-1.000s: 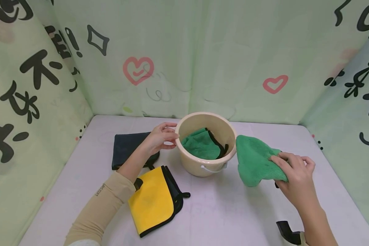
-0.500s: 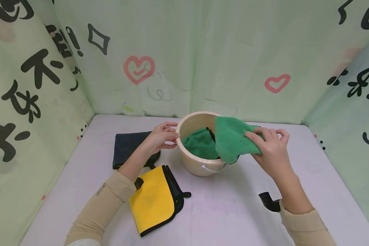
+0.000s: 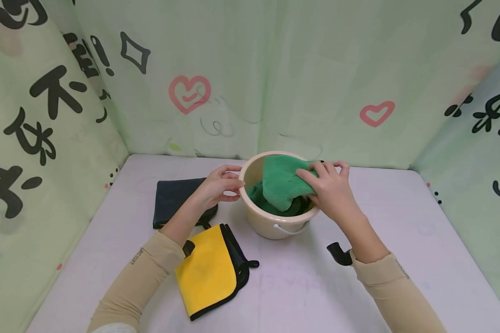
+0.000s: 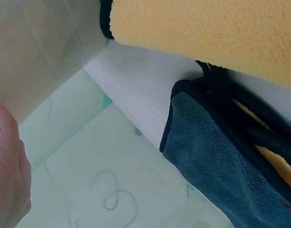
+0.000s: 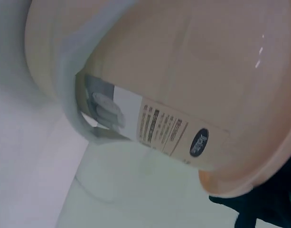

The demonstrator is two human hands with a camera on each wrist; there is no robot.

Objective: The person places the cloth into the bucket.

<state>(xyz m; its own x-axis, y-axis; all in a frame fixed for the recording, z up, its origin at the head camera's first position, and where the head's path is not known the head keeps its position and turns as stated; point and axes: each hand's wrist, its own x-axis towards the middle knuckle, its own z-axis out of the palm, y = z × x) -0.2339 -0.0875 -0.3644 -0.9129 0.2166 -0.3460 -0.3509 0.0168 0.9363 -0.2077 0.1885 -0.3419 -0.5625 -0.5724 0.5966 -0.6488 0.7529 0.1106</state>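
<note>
Since the earlier frames, the right hand has moved to the left, and the green cloth in it has come from the right side of the bucket to its opening. At this moment the right hand is grasping this cloth by its right part, with the thumb and fingers pinching it, near the right rim of the bucket. The rest of the cloth hangs over the opening, partly inside. Below it, in the bucket, lies another green cloth, of which only a part is visible. The left hand has remained at the left rim of the bucket, and its fingers touch it; whether they also pinch the rim, I cannot tell. The bucket is cream in colour and stands upright on the table, with a light handle hanging down on its front. In the right wrist view, a printed label is seen on the bucket wall. To the left of the bucket, a dark blue cloth lies on the table, partly covered from view by the left forearm. Nearer to the person lies a folded yellow cloth with black edges, well apart from the right hand. Behind the table is a pale green curtain with red hearts and black drawings
</note>
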